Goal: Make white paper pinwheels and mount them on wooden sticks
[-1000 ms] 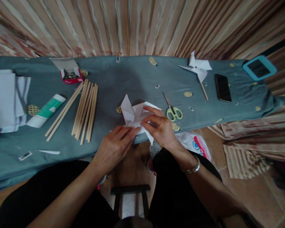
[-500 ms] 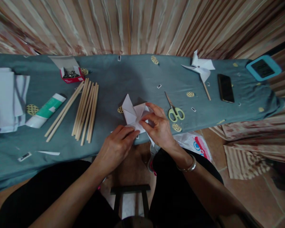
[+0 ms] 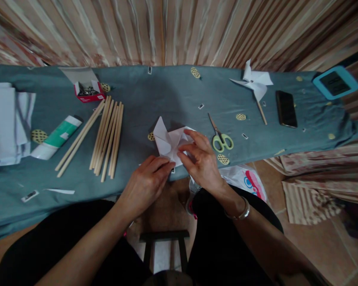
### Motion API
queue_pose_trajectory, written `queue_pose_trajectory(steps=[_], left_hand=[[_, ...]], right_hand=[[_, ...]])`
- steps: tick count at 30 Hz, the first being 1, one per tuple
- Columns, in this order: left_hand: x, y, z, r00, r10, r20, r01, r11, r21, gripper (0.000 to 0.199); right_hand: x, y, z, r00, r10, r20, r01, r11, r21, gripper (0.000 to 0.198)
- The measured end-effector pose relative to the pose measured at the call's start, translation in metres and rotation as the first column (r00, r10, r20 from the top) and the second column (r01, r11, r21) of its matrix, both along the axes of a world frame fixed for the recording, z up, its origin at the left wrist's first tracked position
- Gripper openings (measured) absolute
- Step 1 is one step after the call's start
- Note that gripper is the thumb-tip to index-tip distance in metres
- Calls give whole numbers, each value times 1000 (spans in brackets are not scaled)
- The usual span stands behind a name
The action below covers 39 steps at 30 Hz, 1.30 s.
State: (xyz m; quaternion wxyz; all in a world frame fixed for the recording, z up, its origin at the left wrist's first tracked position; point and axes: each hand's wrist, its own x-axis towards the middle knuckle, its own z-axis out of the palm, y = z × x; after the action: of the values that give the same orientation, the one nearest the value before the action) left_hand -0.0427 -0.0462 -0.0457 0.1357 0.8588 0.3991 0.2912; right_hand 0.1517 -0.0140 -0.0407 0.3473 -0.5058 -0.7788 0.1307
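Observation:
A white paper pinwheel (image 3: pixel 172 140), partly folded, lies near the front edge of the cloth-covered table. My left hand (image 3: pixel 149 178) pinches its near left side, thumb and fingers pressed together on the paper. From the right, my right hand (image 3: pixel 202 159) grips the pinwheel with curled fingers close to its middle and right blade. Both hands hide part of the paper's near side. Just right of my right hand lie green-handled scissors (image 3: pixel 219 137), with the blades pointing away from me.
Wooden sticks (image 3: pixel 109 137) lie to the left, beside a green and white tube (image 3: pixel 58 137). Behind them stands a red box (image 3: pixel 89 92) of small metal pieces. White paper sheets (image 3: pixel 2 123) are at far left. A finished pinwheel (image 3: pixel 256 83), phone (image 3: pixel 286 108) and blue clock (image 3: pixel 335 82) sit right.
Both hands stay on the paper pinwheel in nearly the same place. The right fingers and the paper's right side have shifted slightly. The whole view has moved a little.

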Motion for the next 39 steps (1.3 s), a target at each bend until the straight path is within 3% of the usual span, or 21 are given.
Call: queue_pose_trajectory(steps=[7,16,25,39], left_hand=[[-1,3,1,1000,-12,20,13,999,-35,25],[0,2,2,1000,3,14,-2,1000,-19,24],[-1,3,4,1000,-12,5,12,999,-33,24],[0,-4,3,999,28,-30,-28,1000,-1,24]], right_hand=[[-1,-3,1,993,36,116,-45,996,82,20],[-3,-3,4,993,39,112,-41,999,12,24],[-3,-4,-2,981,87,173,-100,993,64,30],[-7,-13,-13,967,78,241,-84,996,13,35]])
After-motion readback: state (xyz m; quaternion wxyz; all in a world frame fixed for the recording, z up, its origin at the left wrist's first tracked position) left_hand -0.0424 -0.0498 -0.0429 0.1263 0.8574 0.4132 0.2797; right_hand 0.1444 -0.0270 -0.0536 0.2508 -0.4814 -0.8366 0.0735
